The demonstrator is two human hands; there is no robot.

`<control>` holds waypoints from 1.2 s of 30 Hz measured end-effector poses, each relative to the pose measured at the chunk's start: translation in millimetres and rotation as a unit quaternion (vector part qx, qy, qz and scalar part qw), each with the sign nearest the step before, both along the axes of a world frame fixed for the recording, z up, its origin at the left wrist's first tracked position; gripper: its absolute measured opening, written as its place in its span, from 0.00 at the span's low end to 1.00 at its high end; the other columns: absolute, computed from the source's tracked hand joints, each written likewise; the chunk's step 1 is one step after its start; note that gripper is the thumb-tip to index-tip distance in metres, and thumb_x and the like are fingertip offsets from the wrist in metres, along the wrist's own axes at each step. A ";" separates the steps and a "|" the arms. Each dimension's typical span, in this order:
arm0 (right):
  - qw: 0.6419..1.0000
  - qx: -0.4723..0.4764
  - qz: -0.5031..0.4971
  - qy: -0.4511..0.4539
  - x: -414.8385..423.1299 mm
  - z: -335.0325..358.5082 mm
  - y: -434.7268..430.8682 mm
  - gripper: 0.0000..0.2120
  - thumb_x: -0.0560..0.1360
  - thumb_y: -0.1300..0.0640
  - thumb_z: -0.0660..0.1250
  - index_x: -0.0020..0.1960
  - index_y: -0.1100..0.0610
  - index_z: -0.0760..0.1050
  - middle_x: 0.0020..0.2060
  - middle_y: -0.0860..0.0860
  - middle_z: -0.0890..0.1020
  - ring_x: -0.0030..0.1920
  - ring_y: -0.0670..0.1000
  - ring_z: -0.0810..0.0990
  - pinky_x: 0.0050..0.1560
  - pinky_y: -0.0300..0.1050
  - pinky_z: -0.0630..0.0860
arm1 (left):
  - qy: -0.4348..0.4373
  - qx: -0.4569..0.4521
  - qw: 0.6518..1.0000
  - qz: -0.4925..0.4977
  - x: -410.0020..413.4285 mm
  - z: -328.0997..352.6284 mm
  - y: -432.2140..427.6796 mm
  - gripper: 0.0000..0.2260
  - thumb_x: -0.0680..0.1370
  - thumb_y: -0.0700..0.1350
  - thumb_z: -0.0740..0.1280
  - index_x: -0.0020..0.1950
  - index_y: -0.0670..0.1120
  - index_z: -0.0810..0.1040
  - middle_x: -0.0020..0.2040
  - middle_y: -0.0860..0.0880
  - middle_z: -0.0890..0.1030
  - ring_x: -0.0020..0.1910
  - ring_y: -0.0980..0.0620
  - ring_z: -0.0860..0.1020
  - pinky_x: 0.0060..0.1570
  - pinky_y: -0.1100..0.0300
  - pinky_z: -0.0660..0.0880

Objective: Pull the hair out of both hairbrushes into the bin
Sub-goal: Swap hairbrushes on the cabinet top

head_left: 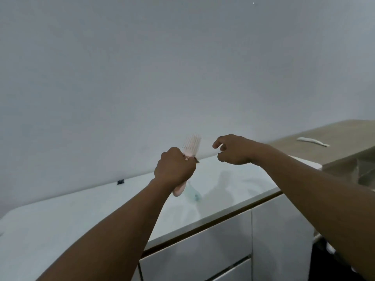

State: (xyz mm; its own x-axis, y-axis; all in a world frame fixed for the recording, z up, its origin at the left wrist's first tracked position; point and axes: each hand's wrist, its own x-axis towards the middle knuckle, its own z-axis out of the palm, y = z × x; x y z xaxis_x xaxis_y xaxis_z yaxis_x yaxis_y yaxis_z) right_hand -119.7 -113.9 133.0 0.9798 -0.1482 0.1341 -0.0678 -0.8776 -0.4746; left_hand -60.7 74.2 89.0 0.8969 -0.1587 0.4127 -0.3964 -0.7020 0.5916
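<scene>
The pink hairbrush (188, 151) is held upright, bristles up, fisted in the left hand (174, 169), while the right hand (233, 150) is raised beside it, fingers (218, 143) loosely curled and empty

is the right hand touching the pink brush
No, the right hand hangs apart from the pink hairbrush, which the left hand alone grips.

two hairbrushes: one pink hairbrush (190, 146), one pale blue hairbrush (193, 192). two bare hands: left hand (174, 169), right hand (235, 149). one white countertop (81, 216). one small dark object (120, 181). one white strip (312, 141).
</scene>
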 end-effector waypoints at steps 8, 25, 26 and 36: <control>0.997 -0.009 0.075 0.007 57.7 -20.2 64.4 0.21 0.76 0.55 0.65 0.70 0.47 0.72 0.68 0.49 0.75 0.61 0.52 0.76 0.62 0.47 0.74 | 0.022 0.003 0.996 0.085 29.2 -25.6 64.5 0.09 0.72 0.49 0.64 0.37 0.46 0.68 0.33 0.50 0.74 0.30 0.51 0.73 0.29 0.60 0.62; 0.988 -0.031 0.144 0.052 160.6 -104.3 111.8 0.21 0.77 0.56 0.63 0.70 0.50 0.72 0.70 0.50 0.73 0.66 0.51 0.74 0.60 0.41 0.69 | 0.141 0.010 0.966 0.215 91.5 -102.7 77.6 0.09 0.74 0.53 0.64 0.46 0.47 0.75 0.42 0.51 0.77 0.46 0.44 0.79 0.47 0.55 0.74; 0.988 -0.033 0.142 0.047 166.4 -107.8 111.0 0.21 0.77 0.56 0.63 0.70 0.50 0.72 0.70 0.50 0.73 0.66 0.51 0.73 0.60 0.42 0.69 | 0.140 0.019 0.965 0.220 95.2 -104.5 74.9 0.09 0.74 0.53 0.64 0.45 0.48 0.74 0.41 0.51 0.77 0.44 0.44 0.78 0.50 0.55 0.74; 0.990 -0.070 0.121 0.025 189.4 -129.1 105.4 0.19 0.76 0.55 0.64 0.67 0.48 0.74 0.67 0.50 0.73 0.68 0.54 0.72 0.66 0.53 0.70 | 0.150 0.080 0.951 0.257 117.8 -117.6 61.5 0.09 0.75 0.53 0.63 0.47 0.48 0.73 0.38 0.53 0.70 0.41 0.46 0.72 0.51 0.52 0.62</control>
